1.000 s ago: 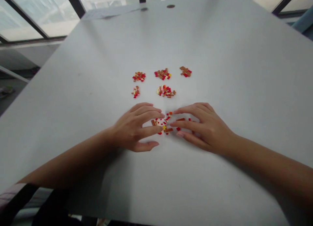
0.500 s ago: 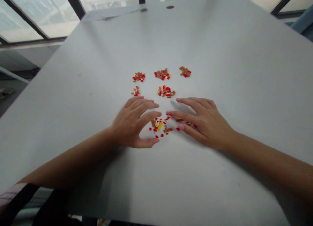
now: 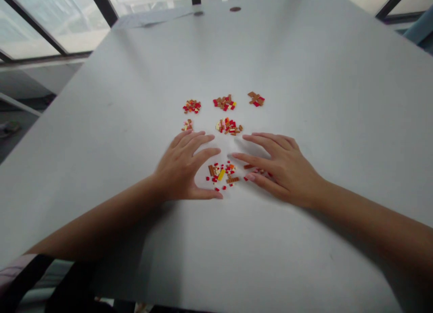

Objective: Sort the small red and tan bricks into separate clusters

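Note:
Small red, brown and orange building bricks (image 3: 232, 180) lie scattered on the white table between my hands, with one yellow brick (image 3: 221, 174) among them. My left hand (image 3: 187, 168) curves round their left side, thumb and fingers wide apart and nothing held. On the right, my right hand (image 3: 277, 168) has its fingers spread over a second cluster of red and brown bricks (image 3: 248, 167), partly hidden beneath it. Its thumb tip is by a red brick; whether they touch I cannot tell.
Beyond my hands, sorted brick piles form two rows: a mixed pile (image 3: 230, 126) and a small pile (image 3: 187, 125) nearer, then a red-orange pile (image 3: 192, 106), a brown-red pile (image 3: 224, 103) and a mostly brown pile (image 3: 256, 99). Windows edge the far side of the table (image 3: 304, 268).
My left hand has opened wider, its fingers shifting slightly up and its thumb reaching a little right. Red bits by my right index fingertip now lie nearer the middle cluster. My right hand has barely moved.

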`<state>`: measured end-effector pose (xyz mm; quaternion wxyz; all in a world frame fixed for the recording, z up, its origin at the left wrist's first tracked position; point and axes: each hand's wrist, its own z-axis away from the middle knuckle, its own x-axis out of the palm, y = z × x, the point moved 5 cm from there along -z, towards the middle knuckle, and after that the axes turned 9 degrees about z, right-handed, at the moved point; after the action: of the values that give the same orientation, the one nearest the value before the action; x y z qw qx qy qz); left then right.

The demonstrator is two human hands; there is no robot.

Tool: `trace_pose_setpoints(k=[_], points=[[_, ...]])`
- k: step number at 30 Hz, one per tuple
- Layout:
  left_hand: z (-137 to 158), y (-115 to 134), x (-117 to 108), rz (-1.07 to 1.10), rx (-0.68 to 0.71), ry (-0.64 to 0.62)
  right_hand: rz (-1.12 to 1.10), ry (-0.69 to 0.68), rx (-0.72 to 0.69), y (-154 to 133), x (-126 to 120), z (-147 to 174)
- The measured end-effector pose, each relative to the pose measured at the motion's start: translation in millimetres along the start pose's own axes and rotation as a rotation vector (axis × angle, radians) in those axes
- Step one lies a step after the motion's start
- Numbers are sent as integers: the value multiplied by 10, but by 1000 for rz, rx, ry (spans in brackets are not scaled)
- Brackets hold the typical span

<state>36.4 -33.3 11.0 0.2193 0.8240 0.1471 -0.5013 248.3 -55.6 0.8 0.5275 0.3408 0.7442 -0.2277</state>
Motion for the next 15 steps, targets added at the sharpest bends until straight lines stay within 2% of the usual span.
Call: trace_pose_setpoints(k=[5,8,12,15], points=[[-1,11,11,9,2,1,-27,-3,-16,-18,33,5],[1,10,-3,11,15,22,-58,71,5,31,-61,14],[-2,6,-32,17,37,15,-103,218,118,191,-285,31],[-7,13,-57,25,59,20,-143,207,253,293,-343,33]])
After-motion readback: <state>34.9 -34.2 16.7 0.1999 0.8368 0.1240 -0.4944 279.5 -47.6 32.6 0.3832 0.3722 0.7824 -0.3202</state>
